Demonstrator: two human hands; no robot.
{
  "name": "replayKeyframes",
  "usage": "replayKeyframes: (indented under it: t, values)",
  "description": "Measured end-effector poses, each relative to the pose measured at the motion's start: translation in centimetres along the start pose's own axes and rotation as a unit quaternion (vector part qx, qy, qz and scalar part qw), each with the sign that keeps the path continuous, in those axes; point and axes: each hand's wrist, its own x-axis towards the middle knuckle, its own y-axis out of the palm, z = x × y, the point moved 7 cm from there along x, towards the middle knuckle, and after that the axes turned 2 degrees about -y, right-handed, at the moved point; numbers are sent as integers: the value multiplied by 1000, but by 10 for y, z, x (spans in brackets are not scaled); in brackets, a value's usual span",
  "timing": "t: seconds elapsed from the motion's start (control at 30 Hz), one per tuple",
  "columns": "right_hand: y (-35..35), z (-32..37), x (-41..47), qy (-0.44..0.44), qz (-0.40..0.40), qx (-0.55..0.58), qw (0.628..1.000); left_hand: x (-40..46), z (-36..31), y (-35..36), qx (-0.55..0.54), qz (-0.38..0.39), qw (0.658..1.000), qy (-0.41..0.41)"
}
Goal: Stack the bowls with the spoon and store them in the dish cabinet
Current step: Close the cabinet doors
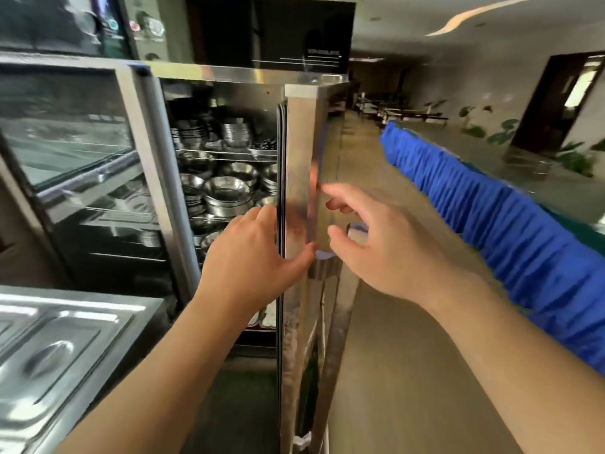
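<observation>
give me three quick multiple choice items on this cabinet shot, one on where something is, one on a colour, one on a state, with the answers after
1. Where does the left hand rest?
A. on the edge of the cabinet door
B. on the steel tray lid
C. inside a bowl

2. What colour is the pleated cloth at right?
A. red
B. blue
C. white

3. What state is the dish cabinet in?
A. shut
B. open, shelves bare
C. open, shelves holding steel bowls

Answers:
1 A, its fingers wrap the door's edge.
2 B, the cloth is bright blue.
3 C, the door stands swung out and stacked bowls show on the wire shelves; the right hand holds nothing.
</observation>
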Motion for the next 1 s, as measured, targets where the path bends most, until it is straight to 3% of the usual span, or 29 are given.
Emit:
replayKeyframes:
  t: [0.2,0.43,0.6,1.0]
  values:
    - [51,10,32,-19,16,20,999,7,62,-20,11,-23,998,-62]
    - [127,6,71,54,54,81,994,24,133,-34,24,-41,995,-86]
    - [170,19,104,85,32,146,985,45,185,-40,50,-38,995,-72]
    - [261,45,186,157,30,158,974,107,299,-41,102,-19,995,-13]
